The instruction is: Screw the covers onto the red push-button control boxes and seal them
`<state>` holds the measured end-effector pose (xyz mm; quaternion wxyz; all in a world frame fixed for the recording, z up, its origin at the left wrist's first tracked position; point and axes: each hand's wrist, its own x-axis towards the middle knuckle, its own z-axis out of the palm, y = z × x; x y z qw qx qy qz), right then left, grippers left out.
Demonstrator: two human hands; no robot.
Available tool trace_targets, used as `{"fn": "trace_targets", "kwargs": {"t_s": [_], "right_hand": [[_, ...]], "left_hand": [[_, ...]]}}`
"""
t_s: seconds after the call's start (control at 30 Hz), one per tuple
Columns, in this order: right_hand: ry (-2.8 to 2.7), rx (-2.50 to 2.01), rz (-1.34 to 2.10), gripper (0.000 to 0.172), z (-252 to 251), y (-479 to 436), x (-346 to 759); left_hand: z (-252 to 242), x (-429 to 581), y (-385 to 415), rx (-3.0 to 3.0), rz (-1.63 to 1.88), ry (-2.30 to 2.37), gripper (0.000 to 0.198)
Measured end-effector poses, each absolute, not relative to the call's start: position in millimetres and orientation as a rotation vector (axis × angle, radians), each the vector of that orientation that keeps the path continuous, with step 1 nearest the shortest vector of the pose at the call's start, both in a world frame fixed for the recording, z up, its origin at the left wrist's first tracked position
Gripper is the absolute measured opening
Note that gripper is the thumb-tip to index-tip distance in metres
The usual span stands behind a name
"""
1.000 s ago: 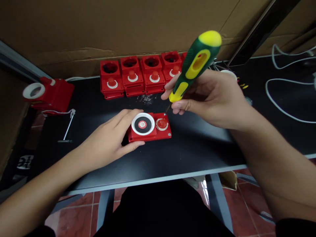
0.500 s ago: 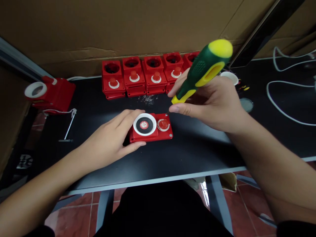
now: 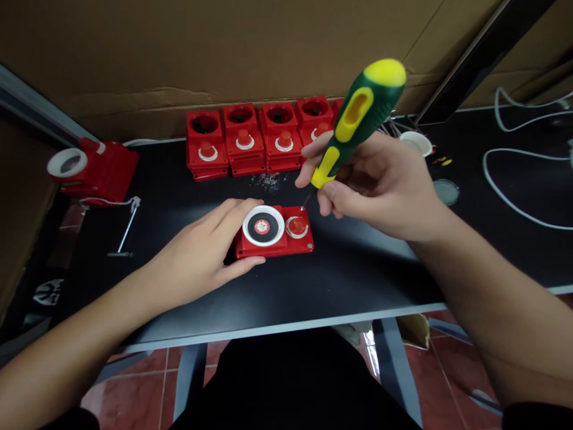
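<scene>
A red box with a round white-rimmed black disc and a red knob (image 3: 297, 226), the red box (image 3: 273, 249), lies on the black table in front of me. My left hand (image 3: 215, 239) is closed around its left end, thumb along the near side and fingers over the far side. In my right hand (image 3: 371, 179) is a green and yellow screwdriver (image 3: 353, 128), gripped low on its handle. The shaft slants down, its tip at the screw in the box's far right corner. Another screw (image 3: 310, 245) shows at the near right corner.
Several red boxes (image 3: 244, 140) with open round holes stand in a row at the back. Pale shavings (image 3: 268, 181) lie before them. On the left are another red box (image 3: 105, 173) and a metal T-handled tool (image 3: 128, 233). A white cup (image 3: 416, 143), clear lid (image 3: 446, 192) and white cable (image 3: 487, 179) lie rightward.
The screwdriver handle has turned about its axis and tilted slightly left, and my right fingers have shifted around it. My left hand and the box stay put.
</scene>
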<state>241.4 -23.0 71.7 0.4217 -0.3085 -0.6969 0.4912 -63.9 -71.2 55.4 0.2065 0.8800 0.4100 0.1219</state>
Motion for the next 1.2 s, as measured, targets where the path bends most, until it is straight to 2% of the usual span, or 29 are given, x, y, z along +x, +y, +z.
{"fn": "trace_targets", "kwargs": {"t_s": [0.13,0.37,0.53,0.73,0.97,1.2], "right_hand": [[-1.793,-0.770,1.192,0.030,68.6,-20.4,243.0],[-1.851,-0.775,1.049,0.034,64.1,-11.2,242.5],[-1.715,-0.819,1.100,0.048,58.8,-12.6,240.1],[-1.709,-0.821,1.253,0.052,64.0,-18.2,240.8],[-1.730,-0.739,1.299,0.034,67.2,-21.7,241.3],[-1.796,-0.801,1.127,0.032,67.2,-16.5,242.1]], "left_hand": [[54.8,-64.4,-71.2,2.455,0.340,1.143,0.070],[55.0,-65.7,-71.7,2.468,0.349,1.135,0.069],[54.5,-65.1,-71.9,2.471,0.361,1.132,0.068],[54.1,-63.8,-73.3,2.486,0.368,1.131,0.069],[53.6,-65.1,-72.0,2.476,0.373,1.137,0.070],[53.7,-64.1,-72.8,2.490,0.339,1.171,0.071]]}}
